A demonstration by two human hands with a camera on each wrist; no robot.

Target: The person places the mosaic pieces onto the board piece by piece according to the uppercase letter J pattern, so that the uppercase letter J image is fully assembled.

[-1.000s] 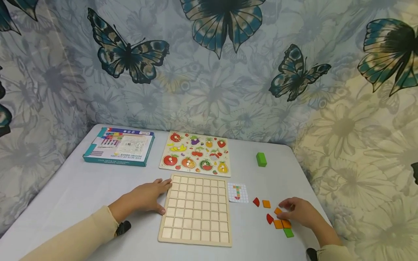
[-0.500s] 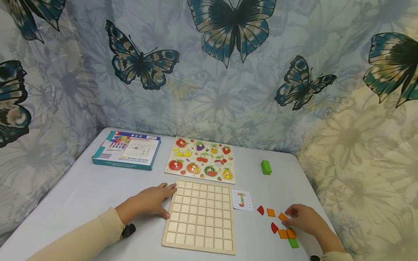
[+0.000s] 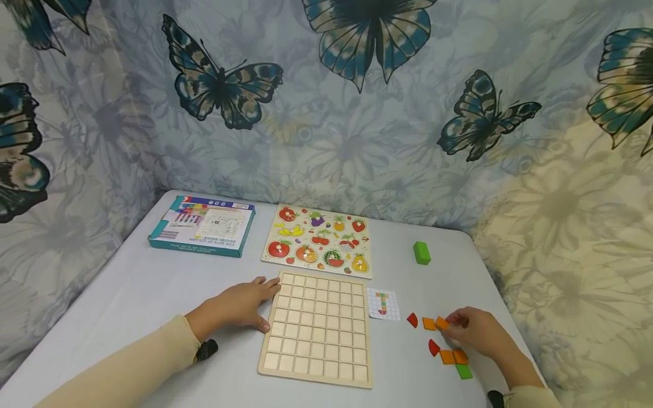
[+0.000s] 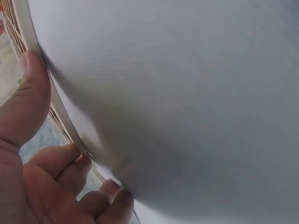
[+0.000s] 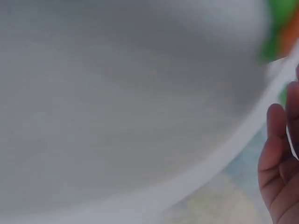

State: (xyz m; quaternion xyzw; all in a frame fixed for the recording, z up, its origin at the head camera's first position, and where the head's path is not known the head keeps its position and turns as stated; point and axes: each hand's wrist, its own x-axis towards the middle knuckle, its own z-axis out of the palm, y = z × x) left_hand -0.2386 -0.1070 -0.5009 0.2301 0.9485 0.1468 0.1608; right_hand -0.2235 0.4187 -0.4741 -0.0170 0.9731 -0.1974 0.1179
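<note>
My left hand (image 3: 240,306) rests beside a pale wooden grid board (image 3: 318,328), thumb and fingertips spread along its left edge. The left wrist view shows the thumb (image 4: 30,98) against the board's rim. On the right, my right hand (image 3: 476,331) pinches an orange square tile (image 3: 442,323), right beside another orange tile (image 3: 429,323). Near them lie two red wedge pieces (image 3: 412,320), two more orange tiles (image 3: 447,357) and a green tile (image 3: 464,372). In the right wrist view, part of the hand (image 5: 280,163) shows; the held tile cannot be made out.
A small card (image 3: 384,304) with a coloured pattern on a grid lies against the board's right side. Behind the board are a fruit puzzle (image 3: 317,241) and, further left, a flat box (image 3: 204,226). A green block (image 3: 422,253) stands at the back right.
My right hand has brought the orange tile up and left toward the neighbouring orange tile. The left hand keeps its place at the board; the head view has shifted slightly.
</note>
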